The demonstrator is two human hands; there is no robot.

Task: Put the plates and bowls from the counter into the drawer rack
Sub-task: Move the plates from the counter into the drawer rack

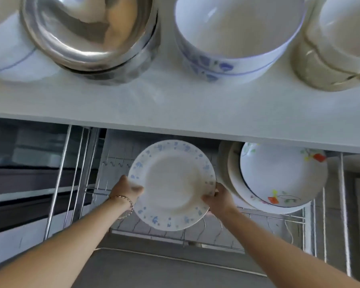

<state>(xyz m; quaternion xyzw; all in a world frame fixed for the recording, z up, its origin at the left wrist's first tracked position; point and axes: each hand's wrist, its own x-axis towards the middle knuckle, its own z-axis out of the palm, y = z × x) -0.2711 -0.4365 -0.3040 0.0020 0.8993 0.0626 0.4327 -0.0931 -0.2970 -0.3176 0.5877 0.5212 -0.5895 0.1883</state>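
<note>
**Desk:** Head view, looking down past the worktop (175, 104) edge: what is being held?

**Photographer:** A blue-flowered plate (172, 185), centre of the frame, carried over the open drawer rack (216, 244). The left hand (129, 189) clamps its left rim, thumb on the face; the right hand (217, 197) clamps the lower right rim. The hands sit on opposite edges, so neither is nearer; the plate lies directly between them.

**Desk:** How does it lie?

**Photographer:** Tilted, face turned up toward the camera, not yet on edge. Racked plates (279, 177) already stand leaning at centre right, the front one painted with red and yellow flowers. The held plate's right rim is just beside that stack; whether they touch I cannot tell.

**Desk:** So what does the next move turn on?

**Photographer:** By my reading, the empty wire slots lie below and to the left of the standing stack, under the held plate. It would need tipping on edge, parallel to its neighbours, then lowering between the wires.

**Desk:** How much is left?

**Photographer:** Plenty, by the look of it. On the worktop across the top of the frame: a steel bowl (87, 34) at upper left, a blue-patterned bowl (237, 36) at upper centre, a clear bowl (330, 59) at upper right
</note>
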